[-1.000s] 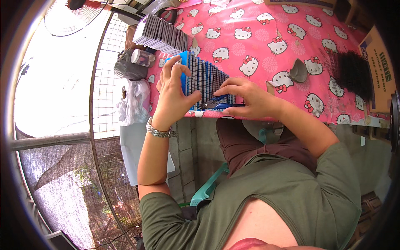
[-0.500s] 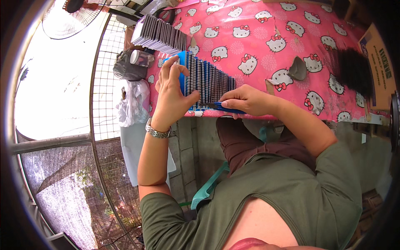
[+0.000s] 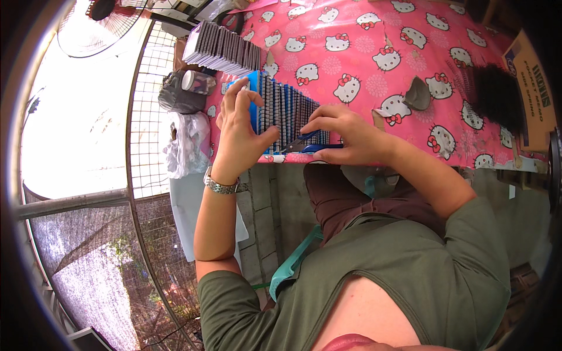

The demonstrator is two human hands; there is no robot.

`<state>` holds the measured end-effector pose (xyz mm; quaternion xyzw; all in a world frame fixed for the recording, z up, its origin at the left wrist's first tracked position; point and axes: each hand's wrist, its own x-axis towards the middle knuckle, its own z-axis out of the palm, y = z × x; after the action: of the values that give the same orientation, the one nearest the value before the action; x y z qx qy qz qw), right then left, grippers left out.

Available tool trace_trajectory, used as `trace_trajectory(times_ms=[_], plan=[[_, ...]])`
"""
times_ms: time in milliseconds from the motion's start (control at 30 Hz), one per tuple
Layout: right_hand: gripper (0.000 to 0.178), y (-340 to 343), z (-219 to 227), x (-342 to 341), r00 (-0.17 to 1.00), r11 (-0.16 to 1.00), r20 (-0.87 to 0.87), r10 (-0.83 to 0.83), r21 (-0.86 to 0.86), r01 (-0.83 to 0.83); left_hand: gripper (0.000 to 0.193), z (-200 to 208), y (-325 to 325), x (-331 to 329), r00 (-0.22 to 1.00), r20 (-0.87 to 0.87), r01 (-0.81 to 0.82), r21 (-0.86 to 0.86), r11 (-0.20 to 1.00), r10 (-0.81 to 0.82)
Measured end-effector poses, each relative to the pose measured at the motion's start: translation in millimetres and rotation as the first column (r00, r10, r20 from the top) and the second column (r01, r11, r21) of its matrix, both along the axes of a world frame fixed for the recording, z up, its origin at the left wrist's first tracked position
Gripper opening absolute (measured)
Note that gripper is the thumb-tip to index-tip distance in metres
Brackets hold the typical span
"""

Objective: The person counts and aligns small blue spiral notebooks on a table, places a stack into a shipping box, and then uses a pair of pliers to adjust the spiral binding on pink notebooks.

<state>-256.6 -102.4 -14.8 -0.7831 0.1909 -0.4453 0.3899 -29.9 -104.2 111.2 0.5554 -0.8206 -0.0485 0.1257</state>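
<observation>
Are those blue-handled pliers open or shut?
Open: the blue-handled pliers in the right hand have their two handles spread apart, a gap showing between them. Their tips are too small to judge.

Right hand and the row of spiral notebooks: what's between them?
The head view shows blue-handled pliers there, held by the right hand, pointing at the near side of the row of spiral notebooks.

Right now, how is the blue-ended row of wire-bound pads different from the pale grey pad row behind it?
The blue-ended row of wire-bound pads is blue at its left end; the pale grey pad row is whitish there. The left hand is on the blue-ended row; no hand touches the grey row. The blue-ended row lies nearer the person than the grey row. Both are many thin pads side by side.
</observation>
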Motion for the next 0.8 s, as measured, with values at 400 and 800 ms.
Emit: trace_trajectory(times_ms=[400,800], plan=[[0.031,-4.9,-14.2,0.1,1.000,1.000,-0.029,0.005,0.011,-0.005,0.049,-0.3,-0.7,0.4,1.000,-0.017,-0.011,0.012,1.000,0.012],[0.035,-6.1,-25.5,-6.0,0.997,0.988,-0.033,0.076,0.138,-0.071,0.051,-2.0,-1.4,1.6,1.000,-0.025,-0.011,0.021,1.000,0.011]])
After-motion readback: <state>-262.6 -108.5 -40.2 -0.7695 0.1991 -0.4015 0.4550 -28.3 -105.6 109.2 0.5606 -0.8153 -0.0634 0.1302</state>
